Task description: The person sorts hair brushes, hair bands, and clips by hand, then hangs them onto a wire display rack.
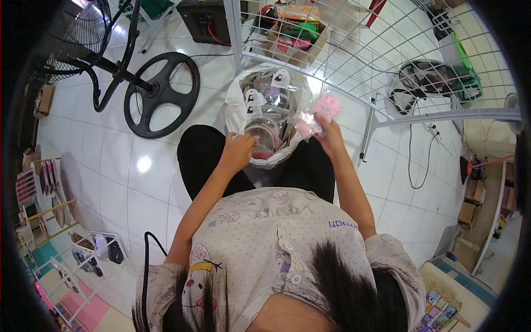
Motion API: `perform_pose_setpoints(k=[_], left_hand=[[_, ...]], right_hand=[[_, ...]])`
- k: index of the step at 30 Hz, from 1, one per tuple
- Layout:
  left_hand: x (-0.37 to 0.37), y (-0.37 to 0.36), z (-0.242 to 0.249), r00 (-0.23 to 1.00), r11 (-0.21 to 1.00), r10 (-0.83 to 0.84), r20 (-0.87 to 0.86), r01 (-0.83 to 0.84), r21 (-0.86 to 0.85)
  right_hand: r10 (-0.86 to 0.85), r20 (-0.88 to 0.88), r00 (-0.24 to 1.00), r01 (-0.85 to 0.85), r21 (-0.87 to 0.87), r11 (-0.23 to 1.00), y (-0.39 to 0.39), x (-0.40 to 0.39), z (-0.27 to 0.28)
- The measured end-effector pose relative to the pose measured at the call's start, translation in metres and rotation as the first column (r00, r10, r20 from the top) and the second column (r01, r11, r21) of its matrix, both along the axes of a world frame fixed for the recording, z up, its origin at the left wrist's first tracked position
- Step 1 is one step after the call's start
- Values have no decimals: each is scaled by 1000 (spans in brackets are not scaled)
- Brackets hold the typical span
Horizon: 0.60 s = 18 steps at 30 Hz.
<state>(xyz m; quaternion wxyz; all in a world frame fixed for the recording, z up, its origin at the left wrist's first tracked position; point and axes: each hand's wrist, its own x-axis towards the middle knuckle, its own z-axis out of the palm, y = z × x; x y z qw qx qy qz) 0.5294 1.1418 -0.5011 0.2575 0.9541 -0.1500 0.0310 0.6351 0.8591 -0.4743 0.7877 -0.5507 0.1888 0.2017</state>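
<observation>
Pink, wrapped in clear plastic: a packet (325, 106), pinched between the thumb and fingers of the right hand (330, 130), at the right edge of a white bag (232, 105). Left hand (240, 150): fingers bent at the bag's near-left rim, just beside a clear round tub (265, 137); cannot tell whether they grip anything. Bag stands between the knees, left of the right fingertips; transparent packs with white tags fill its far half.

Surface: glossy white tile floor (152, 191), pale grout lines, ceiling light reflected left of the left fingers. Farther left and beyond them, a black round fan base (156, 88). Ahead of both hands, a white wire grid (453, 117); behind it, a carton of mixed goods (318, 52). Well right of the right fingers, another fan (428, 77). Far left, nearer the body than the left fingers, a white rack (83, 305).
</observation>
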Motion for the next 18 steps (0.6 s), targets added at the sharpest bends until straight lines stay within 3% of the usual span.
perform_pose_setpoints(k=[3,6,9,12,15,16,18], left_hand=[[8,-3,8,991,974,118,-62,-127,-185],[17,-6,12,986,952,147,-82,-164,-259],[29,-16,12,946,823,199,-255,-302,-480],[39,-25,4,961,703,164,-223,-272,-657],[42,-33,18,774,272,-81,-628,-589,-761],[43,-35,22,727,216,-152,-669,-636,-741],[44,-41,37,640,126,-267,-721,-719,-684]], right_hand=[[65,52,997,-63,-40,997,16,-8,-7],[133,157,979,-133,-10,991,29,-14,-10],[224,149,963,-222,-30,975,38,-18,-5],[263,126,957,-264,-5,964,44,-18,3],[286,149,947,-282,-46,958,49,-15,12],[286,203,936,-267,-119,956,49,-12,2],[224,265,938,-172,-206,963,58,-18,34]])
